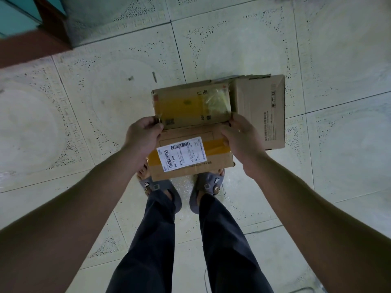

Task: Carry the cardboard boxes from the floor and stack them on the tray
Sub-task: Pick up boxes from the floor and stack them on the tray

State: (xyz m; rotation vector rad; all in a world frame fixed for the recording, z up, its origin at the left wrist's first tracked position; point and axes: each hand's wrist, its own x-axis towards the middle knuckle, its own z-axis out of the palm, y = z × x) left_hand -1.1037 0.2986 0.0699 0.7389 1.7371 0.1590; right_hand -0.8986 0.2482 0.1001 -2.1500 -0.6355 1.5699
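Labelled box [190, 157], yellow-taped, nearest; taped box [186, 104] just beyond, edges meeting; plain box [260, 111] flat on the floor [84, 123], just right of both.

Pale speckled floor tiles [317, 49] under dim light; a reddish-brown skirting [27, 49] edges the teal wall [12, 20]

On white shipping label [181, 154] of near box [190, 169]: several barcodes and, along one edge, number 376-722-20 followed by two unclear characters; remaining print too fine to read. On taped far box [186, 104]: letter fragments "U" and "er", plus two small square codes. On right-hand box [260, 111]: rows of small print and pictograms, illegible.
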